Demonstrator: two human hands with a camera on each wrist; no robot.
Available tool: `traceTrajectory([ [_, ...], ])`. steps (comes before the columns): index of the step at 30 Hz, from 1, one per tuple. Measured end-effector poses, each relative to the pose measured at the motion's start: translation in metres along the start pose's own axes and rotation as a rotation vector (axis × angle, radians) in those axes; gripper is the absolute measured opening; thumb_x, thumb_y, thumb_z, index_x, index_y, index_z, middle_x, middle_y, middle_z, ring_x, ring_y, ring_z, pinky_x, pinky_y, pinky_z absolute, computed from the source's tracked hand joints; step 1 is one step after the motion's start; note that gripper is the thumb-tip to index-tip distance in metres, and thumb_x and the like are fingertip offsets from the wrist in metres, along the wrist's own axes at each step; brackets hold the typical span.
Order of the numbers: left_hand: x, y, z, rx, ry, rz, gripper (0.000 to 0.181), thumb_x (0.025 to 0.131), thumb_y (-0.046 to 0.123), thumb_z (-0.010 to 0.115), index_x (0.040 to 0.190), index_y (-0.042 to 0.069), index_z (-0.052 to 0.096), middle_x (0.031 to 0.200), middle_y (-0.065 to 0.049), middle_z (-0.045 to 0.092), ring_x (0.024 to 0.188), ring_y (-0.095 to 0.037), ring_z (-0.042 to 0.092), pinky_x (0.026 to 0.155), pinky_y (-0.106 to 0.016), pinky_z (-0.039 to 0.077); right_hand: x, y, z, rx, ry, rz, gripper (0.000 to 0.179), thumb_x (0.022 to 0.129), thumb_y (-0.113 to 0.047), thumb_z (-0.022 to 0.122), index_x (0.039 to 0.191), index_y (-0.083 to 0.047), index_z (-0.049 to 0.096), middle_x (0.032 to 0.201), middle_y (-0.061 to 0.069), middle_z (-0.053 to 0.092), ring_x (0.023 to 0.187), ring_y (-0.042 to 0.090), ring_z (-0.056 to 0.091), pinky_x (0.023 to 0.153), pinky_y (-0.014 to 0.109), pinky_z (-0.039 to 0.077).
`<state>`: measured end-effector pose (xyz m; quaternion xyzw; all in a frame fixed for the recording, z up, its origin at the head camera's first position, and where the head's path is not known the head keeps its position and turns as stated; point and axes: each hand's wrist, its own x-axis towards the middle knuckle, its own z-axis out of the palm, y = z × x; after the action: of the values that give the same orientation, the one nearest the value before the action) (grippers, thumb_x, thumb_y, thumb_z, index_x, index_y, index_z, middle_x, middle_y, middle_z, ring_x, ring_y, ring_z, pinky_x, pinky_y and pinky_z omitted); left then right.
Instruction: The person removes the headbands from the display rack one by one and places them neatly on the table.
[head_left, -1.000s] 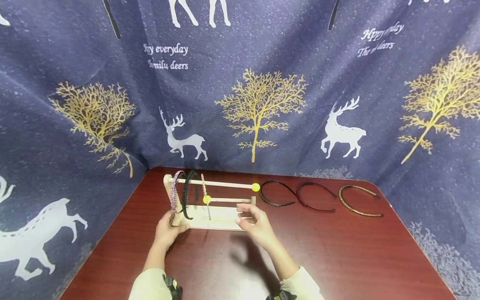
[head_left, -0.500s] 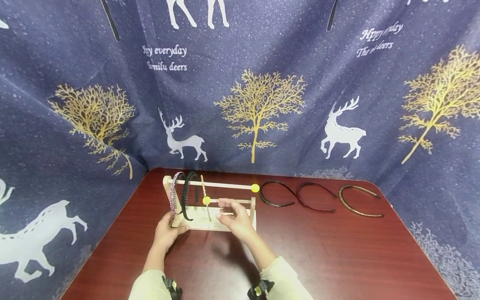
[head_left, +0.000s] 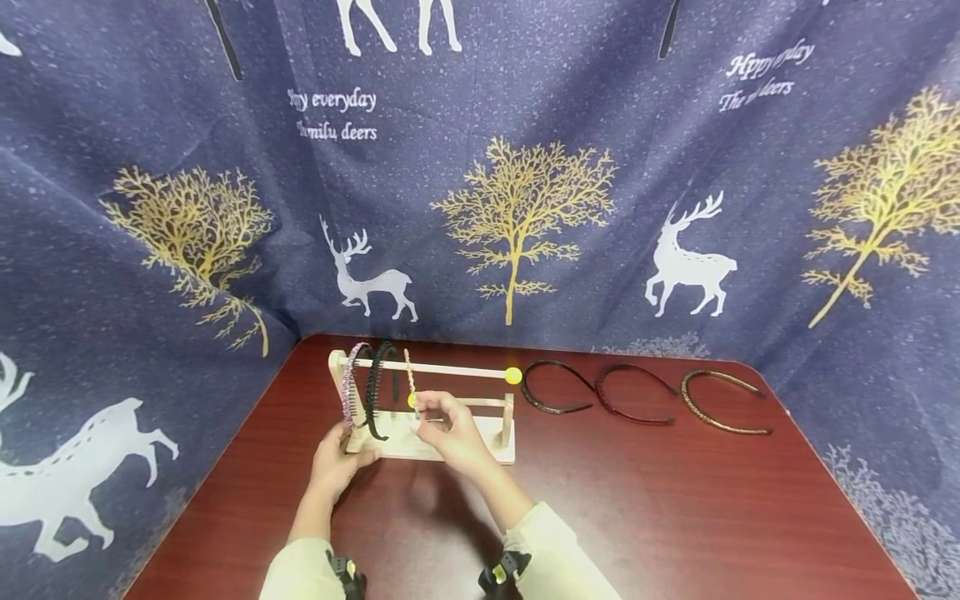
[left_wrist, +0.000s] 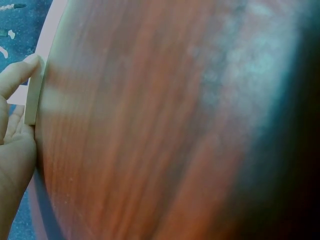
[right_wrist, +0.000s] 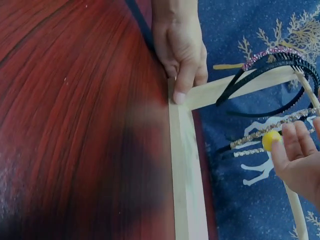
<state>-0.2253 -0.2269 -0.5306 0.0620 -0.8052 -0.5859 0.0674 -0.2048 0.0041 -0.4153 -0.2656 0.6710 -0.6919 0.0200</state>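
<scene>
A light wooden headband stand (head_left: 405,447) with two rods stands on the table. My left hand (head_left: 333,462) grips the left end of its base, thumb on top; the left wrist view shows this hand (left_wrist: 15,145) at the base's edge. A pink glittery headband (head_left: 348,392) and a black toothed headband (head_left: 372,392) hang from the upper rod, left side. To their right hangs a thin beaded headband (head_left: 409,371). My right hand (head_left: 450,433), thumb and fingers parted, has its fingertips right at this beaded band, beside the lower rod's yellow ball (right_wrist: 271,140).
To the stand's right, a black headband (head_left: 555,410), a dark red headband (head_left: 626,414) and a gold headband (head_left: 701,417) lie in a row. The upper rod ends in a yellow ball (head_left: 513,376). A deer-print cloth (head_left: 465,250) hangs behind the table.
My right hand has moved left along the stand, from its right end to the beaded headband. My left hand keeps its grip, and the headbands stay where they were.
</scene>
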Motion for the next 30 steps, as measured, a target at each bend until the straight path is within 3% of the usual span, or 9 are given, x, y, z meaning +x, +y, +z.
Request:
traceTrajectory([
  [2, 0.0, 0.0, 0.0, 0.004, -0.006, -0.008, 0.076, 0.068, -0.002, 0.078, 0.132, -0.009, 0.038, 0.133, -0.031, 0.04, 0.126, -0.04, 0.035, 0.102, -0.044, 0.033, 0.001, 0.001, 0.001, -0.003, 0.011, -0.011, 0.029, 0.083, 0.009, 0.056, 0.11, 0.019, 0.05, 0.099, 0.028, 0.054, 0.096, 0.045, 0.051, 0.08, 0.036, 0.049],
  [5, 0.001, 0.0, -0.001, 0.0, -0.008, -0.01, 0.078, 0.068, -0.002, 0.078, 0.133, -0.01, 0.035, 0.134, -0.032, 0.038, 0.127, -0.04, 0.034, 0.103, -0.044, 0.033, 0.002, 0.001, 0.002, -0.029, 0.036, -0.017, 0.022, 0.084, 0.008, 0.057, 0.104, 0.017, 0.053, 0.092, 0.024, 0.056, 0.085, 0.029, 0.055, 0.069, 0.023, 0.047],
  [10, -0.001, 0.0, -0.001, -0.038, -0.011, 0.003, 0.078, 0.069, -0.004, 0.077, 0.134, -0.012, 0.034, 0.133, -0.033, 0.039, 0.126, -0.041, 0.036, 0.102, -0.044, 0.034, 0.004, 0.002, 0.002, -0.025, 0.055, -0.014, 0.019, 0.083, 0.01, 0.058, 0.1, 0.017, 0.054, 0.086, 0.033, 0.054, 0.07, 0.011, 0.05, 0.06, 0.017, 0.041],
  [24, 0.0, 0.002, -0.002, -0.039, -0.01, 0.012, 0.077, 0.069, -0.003, 0.077, 0.133, -0.012, 0.035, 0.133, -0.032, 0.04, 0.126, -0.041, 0.035, 0.101, -0.045, 0.034, 0.013, -0.01, -0.005, 0.046, 0.094, -0.092, 0.018, 0.083, 0.012, 0.057, 0.098, 0.02, 0.053, 0.076, 0.012, 0.054, 0.061, 0.012, 0.048, 0.054, 0.017, 0.039],
  [30, -0.001, 0.002, -0.002, -0.03, -0.006, 0.006, 0.077, 0.069, -0.003, 0.078, 0.133, -0.011, 0.036, 0.132, -0.032, 0.041, 0.125, -0.04, 0.037, 0.101, -0.045, 0.035, 0.011, -0.009, -0.007, 0.044, 0.102, -0.078, 0.017, 0.084, 0.011, 0.058, 0.099, 0.018, 0.055, 0.077, 0.019, 0.054, 0.061, 0.011, 0.048, 0.054, 0.017, 0.04],
])
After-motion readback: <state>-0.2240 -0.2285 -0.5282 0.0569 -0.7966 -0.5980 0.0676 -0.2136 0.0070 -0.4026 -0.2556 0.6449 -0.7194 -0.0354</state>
